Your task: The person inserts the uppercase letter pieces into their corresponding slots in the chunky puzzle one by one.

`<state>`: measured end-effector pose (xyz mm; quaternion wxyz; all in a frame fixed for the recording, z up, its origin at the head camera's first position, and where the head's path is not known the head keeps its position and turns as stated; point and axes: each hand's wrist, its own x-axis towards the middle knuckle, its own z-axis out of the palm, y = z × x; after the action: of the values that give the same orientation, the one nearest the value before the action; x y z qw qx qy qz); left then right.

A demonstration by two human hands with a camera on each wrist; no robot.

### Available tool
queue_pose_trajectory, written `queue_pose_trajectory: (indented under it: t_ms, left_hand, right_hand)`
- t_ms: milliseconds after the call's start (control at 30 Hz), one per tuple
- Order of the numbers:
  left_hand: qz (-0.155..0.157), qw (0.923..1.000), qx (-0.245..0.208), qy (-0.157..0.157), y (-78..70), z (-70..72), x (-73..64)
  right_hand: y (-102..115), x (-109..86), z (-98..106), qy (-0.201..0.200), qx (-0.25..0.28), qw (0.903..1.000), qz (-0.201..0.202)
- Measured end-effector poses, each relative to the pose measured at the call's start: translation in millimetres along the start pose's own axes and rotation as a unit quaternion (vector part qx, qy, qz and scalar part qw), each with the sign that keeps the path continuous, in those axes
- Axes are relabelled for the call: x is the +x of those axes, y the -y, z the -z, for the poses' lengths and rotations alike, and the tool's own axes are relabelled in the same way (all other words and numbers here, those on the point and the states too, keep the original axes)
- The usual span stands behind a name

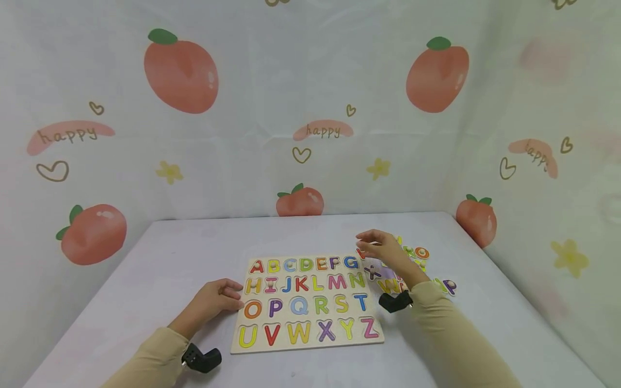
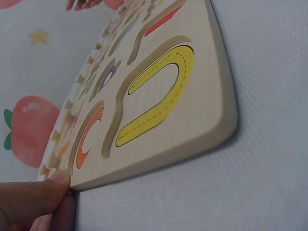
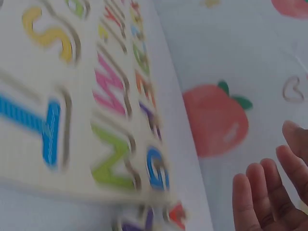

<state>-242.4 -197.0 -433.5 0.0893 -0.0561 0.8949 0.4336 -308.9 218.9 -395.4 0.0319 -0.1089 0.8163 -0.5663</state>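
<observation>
Fruit-printed white cloth (image 1: 310, 70) hangs behind a white table (image 1: 301, 237).

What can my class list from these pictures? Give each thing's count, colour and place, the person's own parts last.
Letter board: one, pale wood, on the table
Knobbed letters: several, mixed colours, in the board's upper rows
Loose letters: several, partly hidden, mixed colours, right of the board
Table: one, white, beneath the board
Backdrop: one, whitish, behind the table
Printed peaches: at least five, red, on the backdrop
Wrist devices: two, black, one at each wrist
Sleeves: two, beige, on the forearms
Left hand: one, bare, gripping the board's left edge
Right hand: one, bare, above the loose letters
</observation>
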Motion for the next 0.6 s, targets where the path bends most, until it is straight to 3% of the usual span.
queue_pose_trajectory:
  t_ms: [233,600]
  left_hand:
    - [0.008,1.0000,-0.005,-0.002,1.9,-0.7,1.4]
    - [0.006,0.9999,-0.008,-0.006,2.1,-2.0,1.5]
  right_hand:
    - [-16.0,-1.5,37.6,-0.062,-0.021,0.9975,-0.024]
    - [-35.4,-0.7,54.1,-0.081,-0.088,0.9883,-0.095]
